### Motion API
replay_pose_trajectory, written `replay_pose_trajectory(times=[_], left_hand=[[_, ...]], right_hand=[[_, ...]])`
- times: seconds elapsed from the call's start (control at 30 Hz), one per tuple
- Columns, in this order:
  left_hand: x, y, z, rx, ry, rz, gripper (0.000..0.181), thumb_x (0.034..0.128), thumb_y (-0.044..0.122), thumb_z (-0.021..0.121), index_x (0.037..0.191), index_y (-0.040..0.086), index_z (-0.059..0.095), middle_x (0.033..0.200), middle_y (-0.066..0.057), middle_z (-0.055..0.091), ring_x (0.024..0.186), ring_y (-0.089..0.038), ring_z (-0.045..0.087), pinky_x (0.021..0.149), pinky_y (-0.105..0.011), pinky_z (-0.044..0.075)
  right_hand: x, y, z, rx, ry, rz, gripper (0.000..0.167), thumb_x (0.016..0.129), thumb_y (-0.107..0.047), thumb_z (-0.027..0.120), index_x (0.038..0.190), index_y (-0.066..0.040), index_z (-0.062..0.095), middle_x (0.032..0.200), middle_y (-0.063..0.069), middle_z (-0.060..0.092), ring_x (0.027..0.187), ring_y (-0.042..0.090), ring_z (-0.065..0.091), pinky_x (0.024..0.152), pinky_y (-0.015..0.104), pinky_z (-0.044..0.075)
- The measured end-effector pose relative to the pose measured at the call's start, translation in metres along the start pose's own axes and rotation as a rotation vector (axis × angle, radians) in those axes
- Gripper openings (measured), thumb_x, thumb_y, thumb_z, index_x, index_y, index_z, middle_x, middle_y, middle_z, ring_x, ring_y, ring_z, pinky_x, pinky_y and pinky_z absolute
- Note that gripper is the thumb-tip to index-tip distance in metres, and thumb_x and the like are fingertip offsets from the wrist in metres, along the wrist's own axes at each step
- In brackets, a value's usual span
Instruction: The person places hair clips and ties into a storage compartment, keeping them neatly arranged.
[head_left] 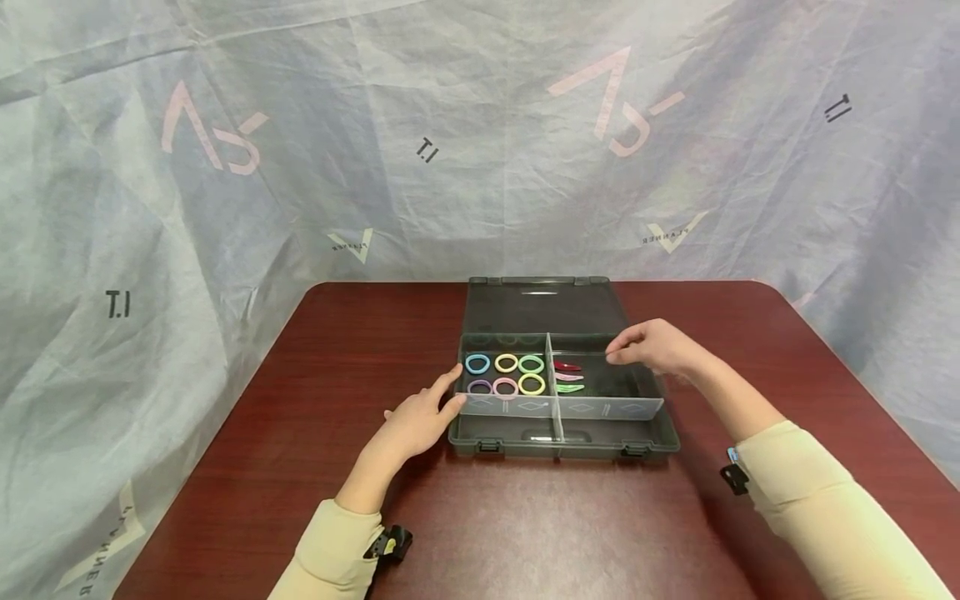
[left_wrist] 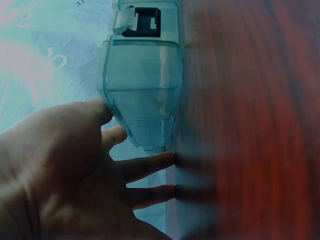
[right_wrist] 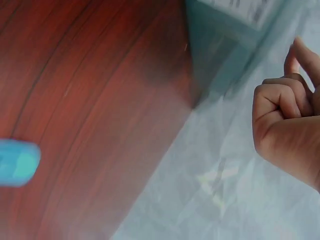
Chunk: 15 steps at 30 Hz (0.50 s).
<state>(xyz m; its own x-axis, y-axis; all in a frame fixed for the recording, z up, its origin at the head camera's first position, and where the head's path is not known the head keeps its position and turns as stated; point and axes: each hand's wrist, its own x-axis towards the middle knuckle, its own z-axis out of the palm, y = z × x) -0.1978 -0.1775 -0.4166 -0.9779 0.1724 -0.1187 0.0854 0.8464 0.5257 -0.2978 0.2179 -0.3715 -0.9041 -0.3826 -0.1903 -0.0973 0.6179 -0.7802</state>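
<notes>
A dark translucent divided box (head_left: 618, 451) lies on the table with its lid (head_left: 543, 308) laid back. Its left compartment holds several hair ties, among them a blue hair tie (head_left: 477, 364) and a pink one (head_left: 506, 388). Beside the divider, three hair clips lie in the right compartment: a red clip (head_left: 567, 367), a pink clip (head_left: 569, 377) and a green clip (head_left: 570, 388). My left hand (head_left: 420, 418) touches the box's left side with spread fingers. Above the right compartment is my right hand (head_left: 660, 346), its fingers curled; I see nothing between thumb and forefinger.
A pale, patterned strip (head_left: 611, 408) separates the box's front row from the rear compartments. The reddish-brown wooden table (head_left: 540, 525) extends around the box. Behind it hangs a grey printed cloth (head_left: 480, 200).
</notes>
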Motion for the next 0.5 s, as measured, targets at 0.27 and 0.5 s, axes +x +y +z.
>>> replay_pose_trajectory(times=[0.27,0.5], left_hand=[[0.001,-0.002,0.001,0.001,-0.003,0.009,0.061,0.1069,0.05,0.043,0.163,0.034,0.023,0.153,-0.021,0.045,0.141,-0.044,0.039,0.097,-0.086,0.015],[0.001,-0.002,0.002,-0.003,-0.011,0.02,0.062,0.1071,0.049,0.043,0.163,0.033,0.022,0.153,-0.021,0.045,0.141,-0.046,0.039,0.097,-0.087,0.015]], right_hand=[[-0.038,0.037,-0.032,0.032,0.063,0.05,0.047,0.091,-0.032,0.077,0.121,0.003,0.069,0.098,0.008,0.067,0.048,0.008,0.03,0.047,0.031,0.036],[-0.076,0.072,-0.045,0.043,0.027,0.119,0.048,0.091,-0.029,0.077,0.123,0.005,0.067,0.098,0.012,0.067,0.047,0.008,0.027,0.043,0.028,0.032]])
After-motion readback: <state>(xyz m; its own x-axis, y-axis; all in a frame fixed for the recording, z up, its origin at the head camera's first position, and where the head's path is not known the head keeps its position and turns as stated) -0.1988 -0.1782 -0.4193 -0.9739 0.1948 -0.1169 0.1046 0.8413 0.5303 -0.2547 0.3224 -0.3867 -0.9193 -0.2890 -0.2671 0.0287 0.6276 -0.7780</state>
